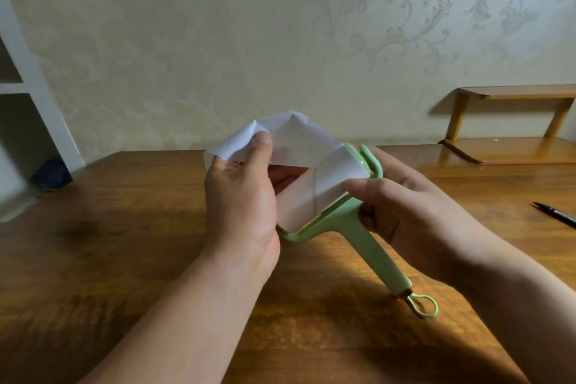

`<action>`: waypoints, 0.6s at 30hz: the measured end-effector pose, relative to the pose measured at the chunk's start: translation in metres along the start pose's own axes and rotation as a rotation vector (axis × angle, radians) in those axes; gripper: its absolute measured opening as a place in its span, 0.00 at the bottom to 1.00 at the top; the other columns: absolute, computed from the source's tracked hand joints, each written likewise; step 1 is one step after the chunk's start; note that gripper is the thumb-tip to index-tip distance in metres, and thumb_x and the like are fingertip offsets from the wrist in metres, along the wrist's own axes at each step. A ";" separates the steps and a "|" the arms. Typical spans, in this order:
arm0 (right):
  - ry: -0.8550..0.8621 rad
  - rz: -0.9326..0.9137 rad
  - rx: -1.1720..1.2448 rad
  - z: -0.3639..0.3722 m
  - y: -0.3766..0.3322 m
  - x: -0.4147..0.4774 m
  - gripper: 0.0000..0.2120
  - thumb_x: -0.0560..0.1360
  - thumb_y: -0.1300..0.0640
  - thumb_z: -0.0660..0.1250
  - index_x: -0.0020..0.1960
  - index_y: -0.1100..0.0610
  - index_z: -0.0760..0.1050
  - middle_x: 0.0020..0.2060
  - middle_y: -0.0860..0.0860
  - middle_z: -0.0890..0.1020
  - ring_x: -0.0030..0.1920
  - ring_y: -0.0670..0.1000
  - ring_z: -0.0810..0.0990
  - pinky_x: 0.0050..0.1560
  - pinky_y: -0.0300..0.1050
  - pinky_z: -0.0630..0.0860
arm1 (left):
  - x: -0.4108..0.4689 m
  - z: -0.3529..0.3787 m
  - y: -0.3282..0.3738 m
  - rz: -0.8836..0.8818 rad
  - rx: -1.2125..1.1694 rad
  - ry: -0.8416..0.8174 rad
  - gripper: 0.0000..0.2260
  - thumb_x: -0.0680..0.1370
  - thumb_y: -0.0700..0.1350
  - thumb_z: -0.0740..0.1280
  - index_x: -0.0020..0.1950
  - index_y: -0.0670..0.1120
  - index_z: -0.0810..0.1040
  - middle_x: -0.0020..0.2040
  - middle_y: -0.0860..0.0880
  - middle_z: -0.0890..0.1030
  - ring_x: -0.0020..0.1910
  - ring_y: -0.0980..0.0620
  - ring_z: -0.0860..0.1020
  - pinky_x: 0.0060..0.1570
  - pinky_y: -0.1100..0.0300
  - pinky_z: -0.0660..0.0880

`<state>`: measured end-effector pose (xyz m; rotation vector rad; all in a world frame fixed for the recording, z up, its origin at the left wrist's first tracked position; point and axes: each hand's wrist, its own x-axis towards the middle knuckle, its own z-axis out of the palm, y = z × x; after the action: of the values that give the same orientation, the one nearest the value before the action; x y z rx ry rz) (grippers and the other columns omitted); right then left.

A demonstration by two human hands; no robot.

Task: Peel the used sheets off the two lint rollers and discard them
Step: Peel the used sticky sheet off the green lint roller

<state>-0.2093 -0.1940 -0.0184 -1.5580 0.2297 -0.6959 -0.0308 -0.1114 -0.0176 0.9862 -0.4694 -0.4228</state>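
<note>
**Hands peeling a sheet from a lint roller**

Above a wooden table (124,259), the right hand (411,206) grips a green lint roller (327,190) near its handle. The left hand (243,190) pinches a white sheet (290,137), partly peeled and lifted behind the roller. A pen (556,214) lies far right.

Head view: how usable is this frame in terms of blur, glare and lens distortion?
Head view: usable. The left hand, peeled sheet and green lint roller are fairly sharp; the left edge smears into blur near the white shelf unit. A bright glare patch lies on the wooden table beside the roller handle, with soft shadows under both forearms. Wide-angle bending bows the table's far edge.
</note>
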 end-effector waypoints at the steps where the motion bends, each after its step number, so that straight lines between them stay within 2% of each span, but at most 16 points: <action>1: -0.015 -0.003 0.011 0.001 0.001 0.000 0.20 0.79 0.57 0.69 0.71 0.55 0.79 0.54 0.55 0.85 0.52 0.54 0.84 0.55 0.50 0.80 | -0.001 0.000 0.000 0.007 0.003 0.016 0.10 0.85 0.51 0.74 0.64 0.48 0.85 0.52 0.45 0.91 0.52 0.42 0.91 0.48 0.38 0.89; 3: -0.032 -0.008 0.012 0.004 0.001 0.000 0.20 0.79 0.55 0.72 0.71 0.54 0.80 0.56 0.55 0.86 0.54 0.54 0.85 0.57 0.52 0.80 | -0.002 0.000 0.000 0.031 0.011 0.044 0.09 0.85 0.51 0.73 0.62 0.49 0.85 0.48 0.48 0.91 0.49 0.45 0.91 0.48 0.39 0.89; 6: -0.032 -0.027 -0.026 0.006 0.000 -0.002 0.26 0.75 0.48 0.78 0.72 0.53 0.80 0.62 0.57 0.87 0.60 0.59 0.87 0.62 0.57 0.81 | -0.003 -0.001 0.001 0.063 0.035 0.054 0.08 0.85 0.52 0.73 0.58 0.48 0.85 0.46 0.50 0.92 0.48 0.47 0.91 0.50 0.38 0.89; 10: -0.010 -0.049 -0.051 0.009 -0.004 -0.003 0.25 0.75 0.50 0.76 0.71 0.53 0.80 0.60 0.57 0.87 0.59 0.58 0.88 0.58 0.52 0.83 | -0.003 0.000 0.001 0.103 0.034 0.070 0.10 0.85 0.51 0.72 0.60 0.46 0.86 0.49 0.46 0.91 0.51 0.44 0.91 0.52 0.35 0.88; 13: -0.019 -0.059 -0.064 0.015 -0.005 -0.004 0.25 0.75 0.49 0.78 0.70 0.53 0.80 0.61 0.57 0.88 0.61 0.60 0.87 0.62 0.57 0.83 | -0.004 0.000 0.001 0.142 0.053 0.106 0.09 0.85 0.50 0.73 0.62 0.48 0.85 0.52 0.46 0.91 0.52 0.45 0.91 0.53 0.38 0.88; 16: 0.121 -0.074 -0.189 0.024 -0.003 -0.004 0.24 0.72 0.39 0.80 0.64 0.48 0.83 0.56 0.53 0.90 0.58 0.57 0.89 0.63 0.63 0.84 | -0.006 0.000 0.000 0.206 0.101 0.097 0.07 0.85 0.50 0.72 0.60 0.50 0.86 0.52 0.47 0.90 0.52 0.48 0.90 0.54 0.39 0.88; 18: 0.230 -0.077 -0.252 0.026 -0.002 -0.003 0.21 0.73 0.39 0.79 0.60 0.49 0.85 0.53 0.53 0.90 0.55 0.57 0.90 0.60 0.67 0.84 | -0.006 0.000 -0.002 0.204 0.109 0.086 0.07 0.85 0.51 0.72 0.58 0.50 0.86 0.50 0.49 0.90 0.51 0.50 0.90 0.51 0.43 0.88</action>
<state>-0.1976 -0.1707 -0.0165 -1.7319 0.4448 -0.9364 -0.0360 -0.1090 -0.0202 1.0460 -0.5135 -0.1722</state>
